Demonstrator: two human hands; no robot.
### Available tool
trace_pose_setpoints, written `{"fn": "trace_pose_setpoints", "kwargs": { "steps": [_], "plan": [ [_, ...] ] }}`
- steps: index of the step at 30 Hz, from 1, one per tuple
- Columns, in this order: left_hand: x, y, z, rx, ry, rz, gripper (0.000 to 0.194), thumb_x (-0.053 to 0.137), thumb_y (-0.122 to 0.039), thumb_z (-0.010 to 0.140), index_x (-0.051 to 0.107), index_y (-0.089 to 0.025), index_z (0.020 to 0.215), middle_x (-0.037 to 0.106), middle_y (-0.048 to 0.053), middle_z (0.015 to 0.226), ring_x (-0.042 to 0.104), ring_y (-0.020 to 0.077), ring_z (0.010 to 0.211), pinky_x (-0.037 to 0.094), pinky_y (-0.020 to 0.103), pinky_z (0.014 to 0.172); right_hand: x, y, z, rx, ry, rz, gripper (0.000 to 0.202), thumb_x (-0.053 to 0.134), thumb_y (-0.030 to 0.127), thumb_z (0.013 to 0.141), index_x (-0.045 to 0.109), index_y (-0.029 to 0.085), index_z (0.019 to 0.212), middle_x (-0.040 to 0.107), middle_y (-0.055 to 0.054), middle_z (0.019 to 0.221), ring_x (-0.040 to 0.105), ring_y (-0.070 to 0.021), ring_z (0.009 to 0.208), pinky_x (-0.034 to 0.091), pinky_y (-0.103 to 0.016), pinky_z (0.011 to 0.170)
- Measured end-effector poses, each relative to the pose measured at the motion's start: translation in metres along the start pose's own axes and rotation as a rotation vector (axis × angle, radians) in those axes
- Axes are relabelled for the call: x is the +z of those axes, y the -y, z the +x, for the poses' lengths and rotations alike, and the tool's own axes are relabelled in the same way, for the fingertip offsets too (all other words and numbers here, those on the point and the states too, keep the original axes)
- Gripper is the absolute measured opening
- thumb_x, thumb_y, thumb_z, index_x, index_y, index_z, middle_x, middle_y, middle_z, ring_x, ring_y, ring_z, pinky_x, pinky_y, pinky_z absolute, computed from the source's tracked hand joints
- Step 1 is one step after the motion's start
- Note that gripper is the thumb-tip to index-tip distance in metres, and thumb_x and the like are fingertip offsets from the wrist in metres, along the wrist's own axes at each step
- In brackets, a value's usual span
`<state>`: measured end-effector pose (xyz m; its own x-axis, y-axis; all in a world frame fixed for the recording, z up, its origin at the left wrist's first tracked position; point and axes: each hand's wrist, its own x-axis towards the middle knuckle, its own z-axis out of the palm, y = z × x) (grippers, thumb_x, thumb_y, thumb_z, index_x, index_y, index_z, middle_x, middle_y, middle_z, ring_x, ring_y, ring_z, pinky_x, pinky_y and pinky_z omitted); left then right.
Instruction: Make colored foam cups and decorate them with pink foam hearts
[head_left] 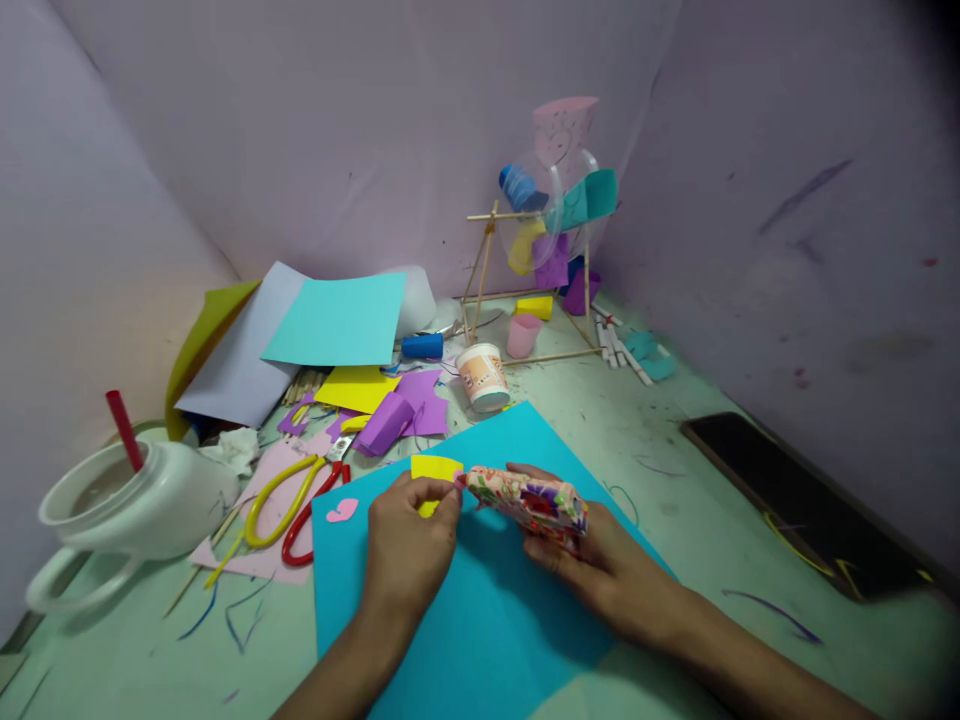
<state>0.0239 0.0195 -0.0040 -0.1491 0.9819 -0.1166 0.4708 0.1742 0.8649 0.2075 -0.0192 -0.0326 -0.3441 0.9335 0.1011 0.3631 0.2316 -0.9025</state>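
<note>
My left hand [415, 535] pinches a small pink piece [458, 479] between thumb and fingertips, over a yellow paper piece [435, 467]. My right hand [600, 560] is wrapped round a floral-patterned glue gun [529, 500], its tip pointing left and meeting the pink piece. Beneath both hands lies a blue sheet [480, 620]. A pink heart-shaped cutout [342, 510] rests on the sheet's left part. Whether the yellow piece touches the sheet is partly hidden by my left fingers.
Scissors with yellow and red handles [281, 500] and a white cup-like vessel [161, 500] are at left. Behind stand a paper cup [484, 378] and a stick frame [484, 270] with coloured cups on a wheel. A dark phone [795, 500] lies at right.
</note>
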Motion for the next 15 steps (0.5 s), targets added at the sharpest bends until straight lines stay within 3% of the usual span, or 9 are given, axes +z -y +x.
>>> {"fn": "trace_pose_setpoints", "kwargs": {
  "steps": [4,8,15],
  "plan": [
    [0.0008,-0.0001,-0.0019,0.029,-0.014,0.017,0.022,0.056,-0.037,0.058,0.069,-0.020,0.059,0.071,0.009,0.070,0.062,0.0312,0.079,0.043,0.043,0.080,0.0002,-0.0014,0.0002,0.015,0.003,-0.044,0.048,0.049,0.038,0.089,0.044,0.019,0.133,0.047,-0.014,0.140,0.052,-0.0291,0.120,0.038,-0.048,0.103],
    [-0.0004,-0.0009,-0.0038,0.051,-0.032,0.010,0.020,0.057,-0.036,0.059,0.069,-0.020,0.058,0.071,0.009,0.070,0.062,0.0278,0.077,0.045,0.039,0.077,-0.0011,-0.0014,0.0000,0.013,0.023,-0.088,0.045,0.048,0.038,0.089,0.049,0.019,0.130,0.046,-0.014,0.140,0.052,-0.0306,0.120,0.037,-0.050,0.103],
    [-0.0039,0.0008,-0.0004,-0.002,-0.021,-0.019,0.022,0.061,-0.041,0.059,0.069,-0.020,0.058,0.071,0.008,0.068,0.063,0.0275,0.073,0.047,0.039,0.073,-0.0026,-0.0008,0.0006,0.015,-0.006,-0.089,0.045,0.048,0.038,0.089,0.047,0.023,0.132,0.050,-0.012,0.138,0.057,-0.0295,0.114,0.044,-0.048,0.097]
  ]
}}
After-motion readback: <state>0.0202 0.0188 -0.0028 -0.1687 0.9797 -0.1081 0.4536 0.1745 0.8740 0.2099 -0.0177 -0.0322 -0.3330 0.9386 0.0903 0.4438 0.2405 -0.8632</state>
